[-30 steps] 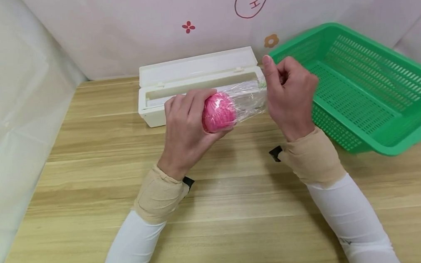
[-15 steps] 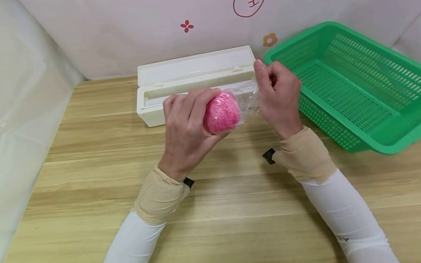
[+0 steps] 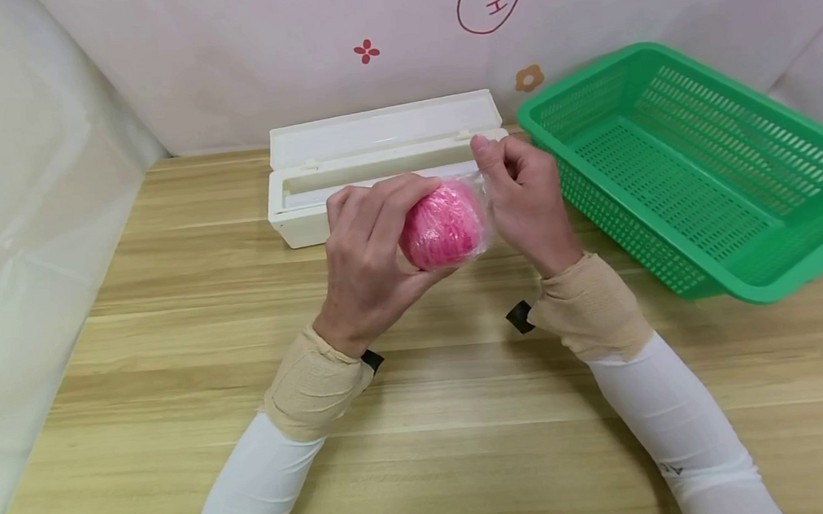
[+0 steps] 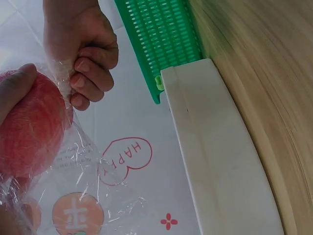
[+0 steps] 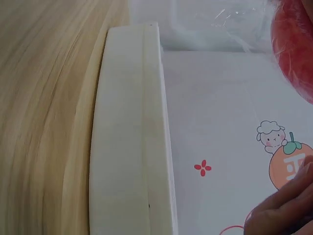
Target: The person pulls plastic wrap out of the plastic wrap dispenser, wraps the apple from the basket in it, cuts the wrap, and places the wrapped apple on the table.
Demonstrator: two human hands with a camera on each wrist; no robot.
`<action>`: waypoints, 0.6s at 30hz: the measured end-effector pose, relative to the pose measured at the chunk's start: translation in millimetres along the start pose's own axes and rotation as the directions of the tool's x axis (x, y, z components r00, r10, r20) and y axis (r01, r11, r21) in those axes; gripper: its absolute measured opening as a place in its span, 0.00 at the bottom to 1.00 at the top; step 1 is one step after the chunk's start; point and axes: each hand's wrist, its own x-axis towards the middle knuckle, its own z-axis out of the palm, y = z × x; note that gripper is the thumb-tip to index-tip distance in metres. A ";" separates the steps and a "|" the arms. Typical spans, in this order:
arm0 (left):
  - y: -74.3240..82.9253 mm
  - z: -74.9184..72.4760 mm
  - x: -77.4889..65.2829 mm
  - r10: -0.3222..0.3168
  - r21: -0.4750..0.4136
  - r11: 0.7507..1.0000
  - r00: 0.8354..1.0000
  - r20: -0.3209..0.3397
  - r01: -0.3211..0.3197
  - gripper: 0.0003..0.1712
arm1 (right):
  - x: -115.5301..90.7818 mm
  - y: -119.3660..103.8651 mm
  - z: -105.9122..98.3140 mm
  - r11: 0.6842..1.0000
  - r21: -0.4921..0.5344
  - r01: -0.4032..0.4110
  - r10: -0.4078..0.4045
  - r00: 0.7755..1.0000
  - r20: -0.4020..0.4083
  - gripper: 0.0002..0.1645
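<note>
My left hand (image 3: 370, 248) grips a round, pink-red, apple-like thing (image 3: 445, 225) covered in clear cling film, above the table. Its thumb lies across the red surface in the left wrist view. Close on the other side is my right hand (image 3: 527, 202), fingers curled, holding a gathered end of the cling film (image 4: 61, 73) beside the round thing. A loose sheet of film also hangs below it in the left wrist view. Behind the hands stands a long white box (image 3: 299, 230) with its lid (image 3: 381, 127) raised. Only part of the red thing (image 5: 293, 49) shows in the right wrist view.
A green slotted basket (image 3: 684, 266) stands at the right, its near-left corner close to the white box. The wooden table (image 3: 428, 443) runs up to a white printed sheet (image 3: 254, 50) at the back.
My right hand has moved left and slightly down towards the round thing, and the stretch of film between the hands has shortened. My left hand has stayed nearly in place, with the thing turned slightly.
</note>
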 end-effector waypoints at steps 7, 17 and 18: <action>2.0 4.6 -2.0 0.025 -0.029 0.999 0.998 -0.051 -0.026 0.41 | -4.6 -2.9 2.4 0.987 0.149 -0.054 0.031 0.988 0.154 0.25; 3.6 7.1 -4.8 0.039 -0.076 0.996 0.996 -0.075 -0.044 0.40 | -9.8 -8.2 9.7 0.872 0.405 -0.277 0.114 0.918 0.381 0.20; 3.6 7.0 -5.2 0.038 -0.088 0.995 0.997 -0.073 -0.044 0.40 | -10.2 -9.0 10.4 0.842 0.435 -0.319 0.129 0.902 0.413 0.19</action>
